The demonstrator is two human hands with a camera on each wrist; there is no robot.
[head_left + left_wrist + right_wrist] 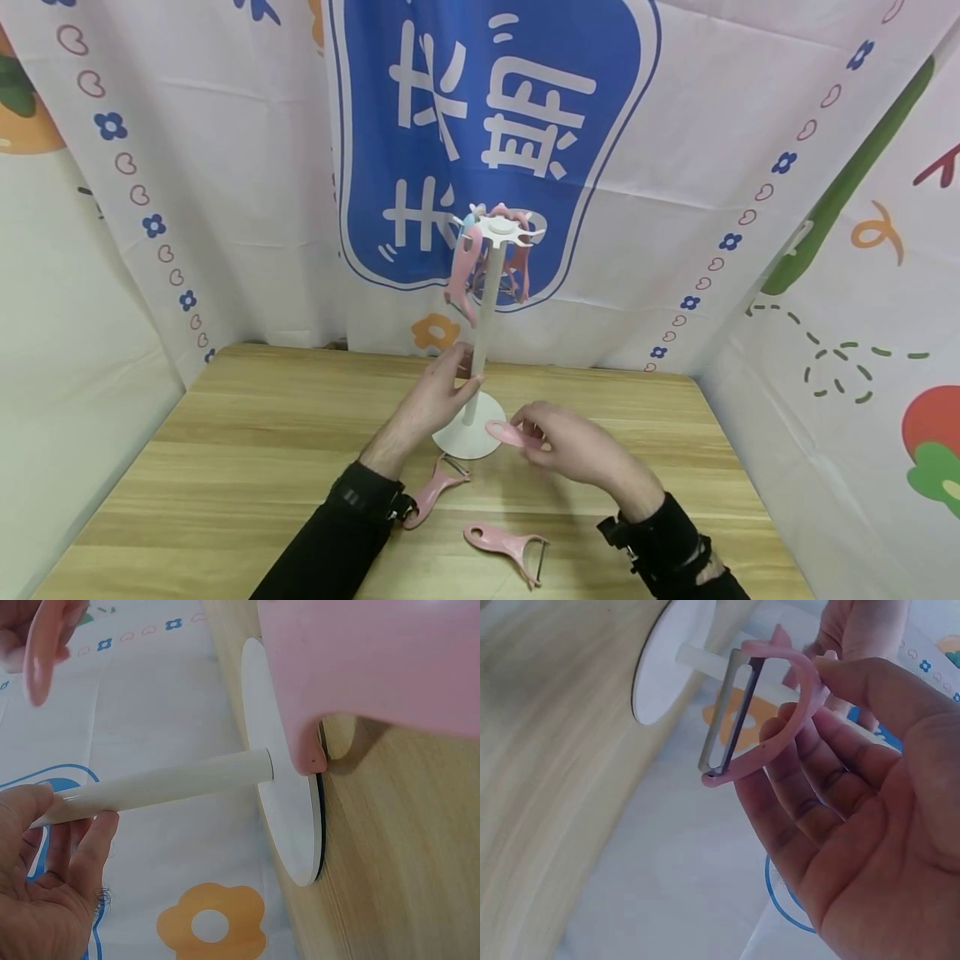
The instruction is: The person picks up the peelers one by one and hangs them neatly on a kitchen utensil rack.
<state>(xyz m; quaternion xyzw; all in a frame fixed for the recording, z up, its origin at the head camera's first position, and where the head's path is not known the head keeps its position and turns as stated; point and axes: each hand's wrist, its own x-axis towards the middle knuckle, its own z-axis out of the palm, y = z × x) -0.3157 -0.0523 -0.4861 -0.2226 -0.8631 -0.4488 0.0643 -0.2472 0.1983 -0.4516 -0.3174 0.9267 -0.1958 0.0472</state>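
Observation:
A white stand [486, 325] with a round base and a hooked top rises from the table. My left hand [442, 385] grips its pole low down, thumb and fingers around it in the left wrist view. My right hand [573, 442] pinches a pink peeler [802, 697] by its forked head, the metal blade facing outward in the right wrist view. That peeler's holed handle end points left, over the stand's base [480, 446]. Several peelers hang from the hooks, among them a pink peeler [463, 271] at the left.
Two pink peelers lie on the wooden table [247, 467]: one peeler [431, 496] beside my left wrist, another peeler [498, 540] nearer the front. A printed cloth [262, 208] hangs behind the table, with further cloth at both sides.

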